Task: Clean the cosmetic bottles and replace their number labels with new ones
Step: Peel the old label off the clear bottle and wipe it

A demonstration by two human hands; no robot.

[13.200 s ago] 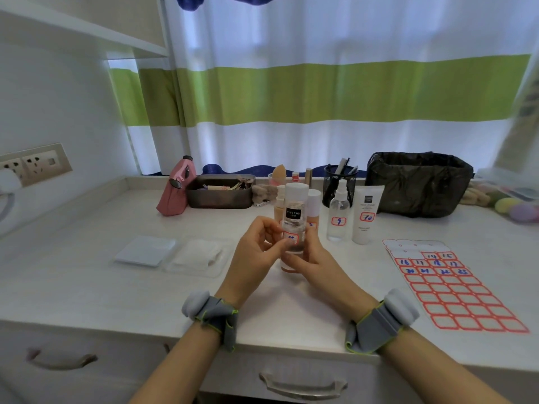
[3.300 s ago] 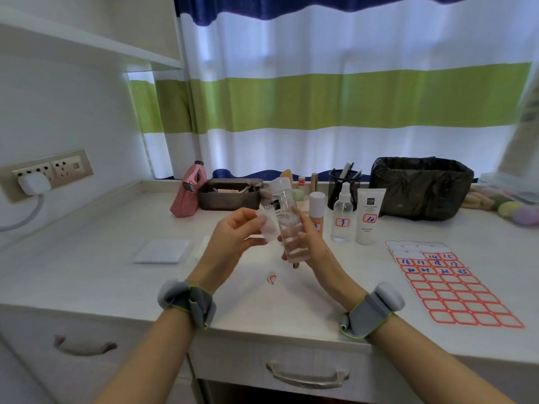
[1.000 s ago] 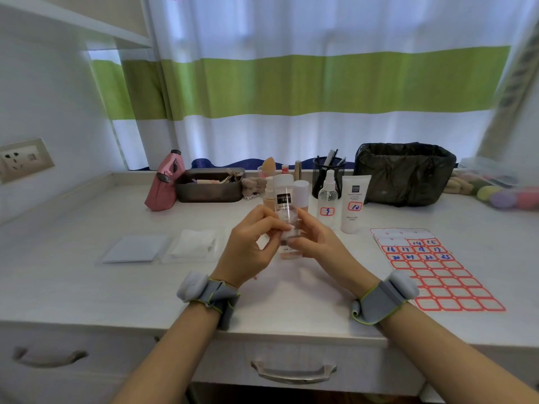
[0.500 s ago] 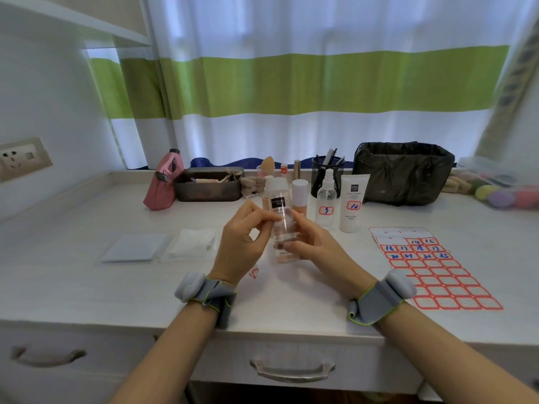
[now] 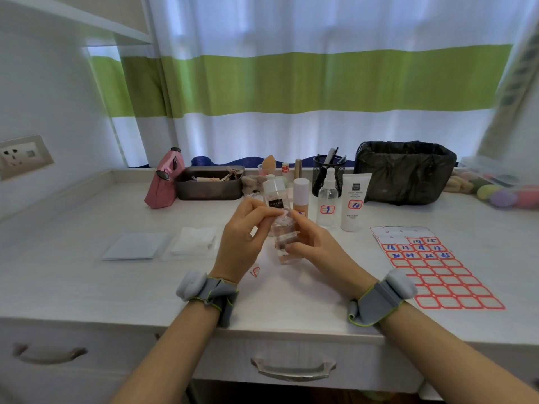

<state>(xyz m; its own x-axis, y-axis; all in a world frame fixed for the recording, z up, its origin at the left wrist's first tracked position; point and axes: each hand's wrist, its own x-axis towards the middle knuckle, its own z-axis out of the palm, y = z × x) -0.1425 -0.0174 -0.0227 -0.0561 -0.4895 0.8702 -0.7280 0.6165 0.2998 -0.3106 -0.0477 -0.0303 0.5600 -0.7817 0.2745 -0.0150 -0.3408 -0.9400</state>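
Observation:
I hold a clear bottle (image 5: 282, 228) with a white cap and a black brand label, tilted slightly above the desk. My right hand (image 5: 313, 247) grips its lower body from the right. My left hand (image 5: 243, 237) pinches a small white pad (image 5: 285, 212) against the bottle's upper front. A peeled red-edged label (image 5: 255, 271) lies on the desk below my left hand. The label sheet (image 5: 434, 268) with blue numbers lies at the right. Behind stand a beige bottle (image 5: 301, 196), a spray bottle (image 5: 328, 199) and a white tube (image 5: 354, 202), the last two with number labels.
White cotton pads (image 5: 194, 243) and a flat lid (image 5: 134, 249) lie at the left. Along the back stand a pink pouch (image 5: 164, 182), a dark tray (image 5: 208, 183), a mesh pen holder (image 5: 328, 169) and a black-lined bin (image 5: 405, 172). Coloured sponges (image 5: 507, 196) sit far right.
The old number label has come off the bottle and lies on the desk. In the last second both hands stay on the bottle, and my left fingers shift up its front.

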